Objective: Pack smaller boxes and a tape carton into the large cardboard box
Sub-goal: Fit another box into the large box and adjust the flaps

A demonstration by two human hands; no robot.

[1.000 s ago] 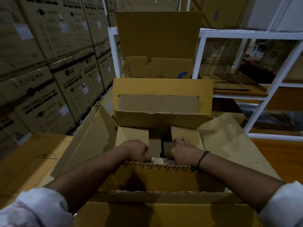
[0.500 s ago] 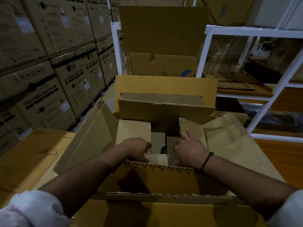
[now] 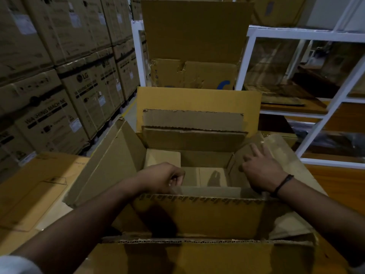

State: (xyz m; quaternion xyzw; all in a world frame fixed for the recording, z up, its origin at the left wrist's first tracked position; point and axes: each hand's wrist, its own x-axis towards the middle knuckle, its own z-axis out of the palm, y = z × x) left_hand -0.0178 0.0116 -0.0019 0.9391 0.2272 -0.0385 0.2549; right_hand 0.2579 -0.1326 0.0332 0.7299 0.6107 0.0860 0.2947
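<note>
Centrally, the large cardboard box (image 3: 104,161) is seen standing open, with its four flaps folded outward. A smaller box (image 3: 197,214) is set inside it, with its near flap turned toward the person and its far flap raised. The left hand (image 3: 164,177) is held over the smaller box's near left corner, and its fingers are curled at the left end of a pale flap (image 3: 209,191) that lies across the near side of the opening. Whether that flap is actually pinched cannot be told. The right hand (image 3: 260,171) is laid on the right inner flap (image 3: 234,161), with its fingers spread and nearly straight against the cardboard, and a black wristband (image 3: 282,184) is worn on that wrist. The bare floor of the smaller box is seen between the two hands. Stacked washing-machine cartons (image 3: 59,115) are seen at the left and a white rack (image 3: 335,95) at the right.
</note>
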